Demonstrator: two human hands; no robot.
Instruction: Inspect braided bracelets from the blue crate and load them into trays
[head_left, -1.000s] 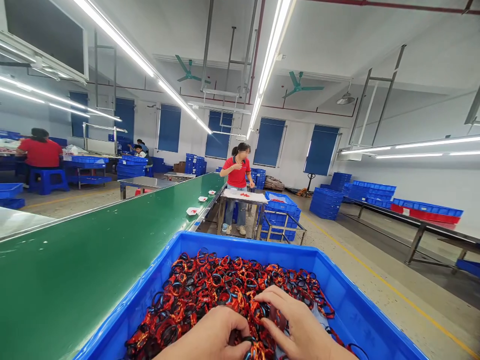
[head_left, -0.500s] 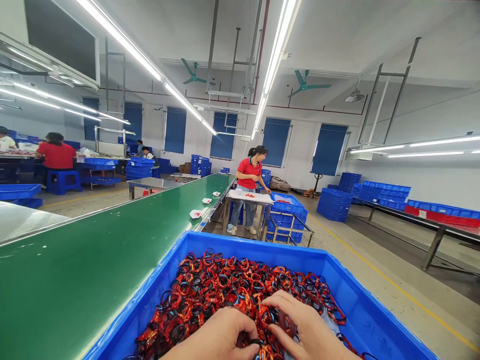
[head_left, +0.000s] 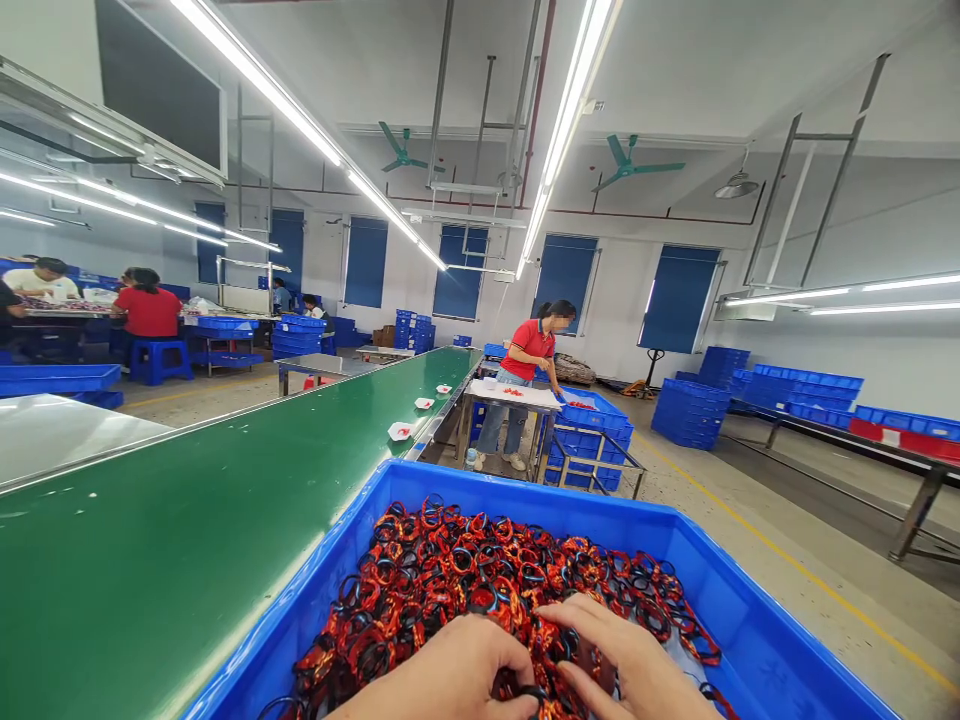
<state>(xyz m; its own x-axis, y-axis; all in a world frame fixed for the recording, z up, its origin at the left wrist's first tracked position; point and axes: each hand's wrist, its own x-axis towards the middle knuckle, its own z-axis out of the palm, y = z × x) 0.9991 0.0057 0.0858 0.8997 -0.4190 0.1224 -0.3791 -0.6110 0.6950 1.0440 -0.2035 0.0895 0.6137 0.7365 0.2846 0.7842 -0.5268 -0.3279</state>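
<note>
Blue plastic walls the bin (head_left: 540, 500) in front of this worker, and the red-and-black looped bands (head_left: 450, 570) lie heaped in it, thickest from nine to twelve o'clock, thinner toward two. At six o'clock, the left hand (head_left: 469, 665) curls inward, thumb close to forefinger beside a dark loop; from where I stand I can't tell whether it pinches it. At five, the right hand (head_left: 626, 655) has thumb and forefinger parted among the bands. What worries me is tangling: loops this crowded probably hook one another, so a quick tug could drag up a whole clump or stretch one. A band springing loose might hop the rim at ten o'clock onto the green conveyor (head_left: 262, 490) just beside it, where small white trays (head_left: 400, 431) sit near eleven.
</note>
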